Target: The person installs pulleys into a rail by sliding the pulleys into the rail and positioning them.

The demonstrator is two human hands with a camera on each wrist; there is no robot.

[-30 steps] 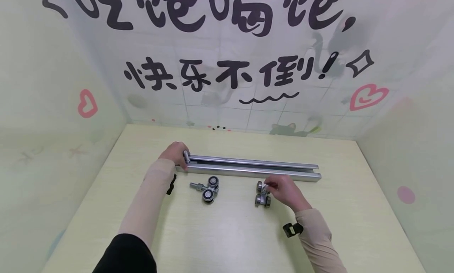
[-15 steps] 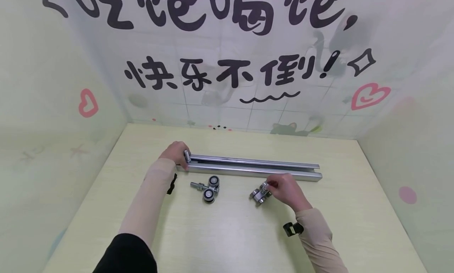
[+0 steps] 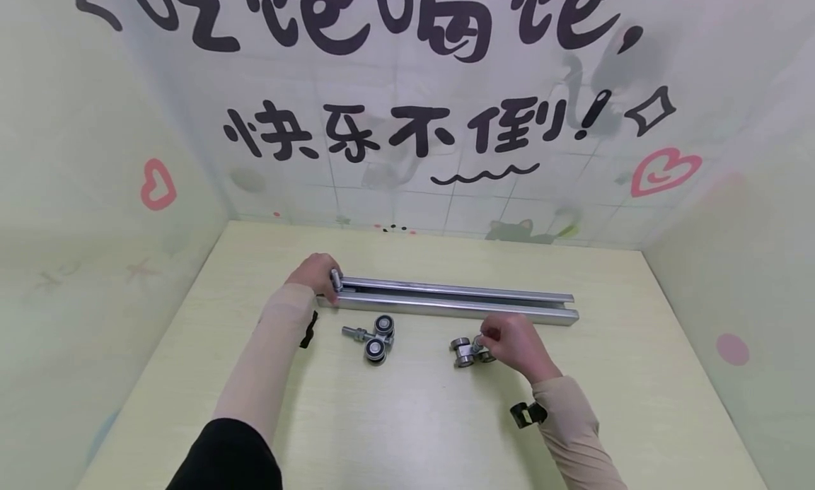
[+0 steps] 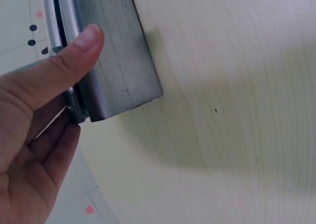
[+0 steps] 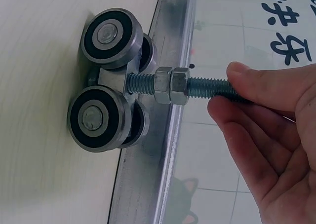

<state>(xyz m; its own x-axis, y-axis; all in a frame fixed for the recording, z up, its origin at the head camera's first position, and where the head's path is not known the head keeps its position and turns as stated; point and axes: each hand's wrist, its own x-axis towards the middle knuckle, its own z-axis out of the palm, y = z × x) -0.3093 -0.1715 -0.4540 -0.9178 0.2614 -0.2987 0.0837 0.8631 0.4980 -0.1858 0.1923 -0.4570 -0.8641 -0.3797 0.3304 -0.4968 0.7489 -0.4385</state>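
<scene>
A metal C-shaped track rail (image 3: 439,306) lies across the table, its slot facing up. My left hand (image 3: 313,274) grips its left end. The left wrist view has the thumb (image 4: 74,61) against the rail's side and the other fingers behind. Beside this hand a short threaded bolt (image 3: 336,281) stands up at the slot; whatever is beneath it is hidden. In front of the rail, my right hand (image 3: 517,343) pinches the threaded end of a four-wheeled roller trolley (image 5: 106,76). Thumb and forefinger hold the bolt beyond its two nuts (image 5: 171,86). Its wheels are at the tabletop.
A second roller trolley (image 3: 377,340) lies on its side on the table, between the hands, with its bolt pointing left. The pale wooden table (image 3: 395,426) is bounded by printed cloth walls (image 3: 407,214) at the back and both sides.
My right hand has turned the roller trolley about its bolt, so the wheels point in a different direction. The hand stays at nearly the same spot. My left hand and the rail have not moved.
</scene>
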